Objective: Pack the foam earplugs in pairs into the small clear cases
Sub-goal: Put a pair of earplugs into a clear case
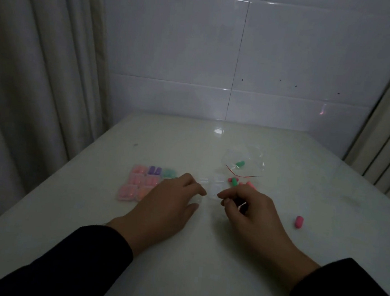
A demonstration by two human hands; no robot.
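**Hands meet over a clear case on a dim white table**

We look down at a white table (178,276) set against a tiled wall (292,50), curtains hanging on either side. Our left hand (167,206) lies palm down, its fingers spread and loosely curled over a small clear case (214,188) at mid-table; in the poor light we cannot tell whether they grip it or merely rest on it. Our right hand (247,209) sits just beside the case, its fingers curled inward, thumb and forefinger pinched near the case's edge; whether they hold anything we cannot tell.

To the left, a block of filled cases (139,183) lies in rows, showing pink, purple and green earplugs. Behind the right hand, loose earplugs (234,181), green and pink, lie near a clear plastic bag (247,162) with one green plug inside. A single pink earplug (298,222) lies well apart to the right.
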